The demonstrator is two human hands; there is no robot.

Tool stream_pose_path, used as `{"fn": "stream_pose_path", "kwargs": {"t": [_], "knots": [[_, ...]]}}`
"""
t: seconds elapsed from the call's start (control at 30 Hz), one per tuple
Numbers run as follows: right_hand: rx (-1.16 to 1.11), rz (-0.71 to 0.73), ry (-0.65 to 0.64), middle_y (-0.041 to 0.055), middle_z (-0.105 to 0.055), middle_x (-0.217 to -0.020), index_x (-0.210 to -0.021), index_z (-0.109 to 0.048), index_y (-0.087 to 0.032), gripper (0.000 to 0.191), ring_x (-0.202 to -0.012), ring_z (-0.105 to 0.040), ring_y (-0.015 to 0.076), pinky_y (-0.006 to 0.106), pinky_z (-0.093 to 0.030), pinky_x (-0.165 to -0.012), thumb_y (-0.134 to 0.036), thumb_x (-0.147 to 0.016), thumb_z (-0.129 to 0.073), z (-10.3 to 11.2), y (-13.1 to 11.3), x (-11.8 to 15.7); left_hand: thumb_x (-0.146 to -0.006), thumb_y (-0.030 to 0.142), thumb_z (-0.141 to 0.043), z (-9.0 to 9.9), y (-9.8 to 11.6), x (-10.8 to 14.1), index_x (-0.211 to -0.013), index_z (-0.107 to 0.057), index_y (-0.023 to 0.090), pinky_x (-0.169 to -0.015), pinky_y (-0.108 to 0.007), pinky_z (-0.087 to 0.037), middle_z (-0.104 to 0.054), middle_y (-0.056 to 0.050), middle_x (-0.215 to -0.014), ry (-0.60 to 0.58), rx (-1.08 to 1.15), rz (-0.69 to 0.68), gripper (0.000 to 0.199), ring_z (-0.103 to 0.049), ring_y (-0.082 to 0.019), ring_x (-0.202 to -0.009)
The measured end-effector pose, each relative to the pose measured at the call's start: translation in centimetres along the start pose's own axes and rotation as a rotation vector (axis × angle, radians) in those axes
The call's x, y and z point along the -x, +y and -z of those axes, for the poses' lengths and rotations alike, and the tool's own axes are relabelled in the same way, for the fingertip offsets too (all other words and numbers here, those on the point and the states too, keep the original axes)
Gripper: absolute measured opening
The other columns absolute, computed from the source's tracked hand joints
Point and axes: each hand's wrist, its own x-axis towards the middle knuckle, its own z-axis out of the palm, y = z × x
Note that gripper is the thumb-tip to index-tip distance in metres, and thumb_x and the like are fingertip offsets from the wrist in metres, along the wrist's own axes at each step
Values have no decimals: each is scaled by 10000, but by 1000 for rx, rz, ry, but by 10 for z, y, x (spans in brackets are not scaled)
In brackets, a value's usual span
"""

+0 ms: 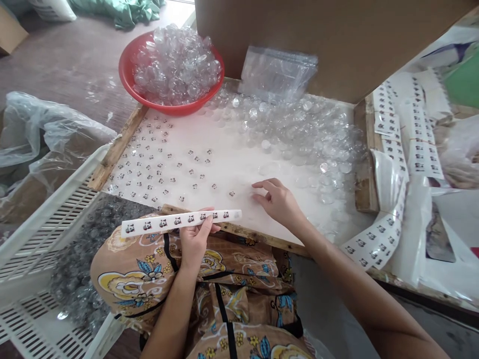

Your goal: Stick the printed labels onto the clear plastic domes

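Observation:
My left hand (196, 242) is closed on a white strip of panda stickers (163, 223), held level over my lap with the thumb on top. The prints run in one row, and the right end of the strip is bare. Over the white board (239, 144) is my right hand (277, 202), its thumb and index finger apart with nothing visible between them. Just left of those fingertips, a panda sticker (232, 193) lies on the board. Many small panda prints (149, 177) are spread over the board's left side, seemingly on clear round pieces. Loose clear round pieces (303, 129) cover its right and far parts.
A red bowl (129, 75) heaped with clear pieces stands at the far left corner. Behind the board rise a cardboard box (318, 40) and a clear plastic bag (279, 72). Sticker rolls (389, 184) lie right, beyond a wooden edge (364, 159). A white crate (56, 214) stands left.

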Motion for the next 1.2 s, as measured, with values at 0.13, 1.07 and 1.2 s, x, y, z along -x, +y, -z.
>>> {"fn": "stream_pose_path", "kwargs": {"t": [0.13, 1.07, 1.2], "knots": [[68, 58, -20, 101, -601, -1110, -1079, -640, -198, 250, -609, -593, 128, 325, -510, -657, -306, -854, -621, -2, 0, 5, -799, 361, -722, 0, -1, 0, -1015, -750, 126, -558, -237, -576, -735, -37, -635, 4, -6, -6, 321, -722, -179, -572], [-391, 297, 106, 88, -664, -1002, -830, -645, -218, 145, -925, -634, 197, 330, -523, -791, -247, -928, -542, -21, -55, 21, -818, 447, -686, 2, 1, -1, -1000, -765, 138, -779, -347, -578, -703, -34, -535, 35, -130, 3, 367, -742, -247, -726], [-519, 41, 197, 41, -636, -740, -762, -639, -221, 203, -680, -597, 180, 308, -497, -620, -408, -840, -638, -2, -29, -5, -792, 474, -700, 2, 2, -2, -970, -770, 134, -709, -342, -580, -682, -32, -493, 32, -126, 3, 390, -726, -245, -617]]}}
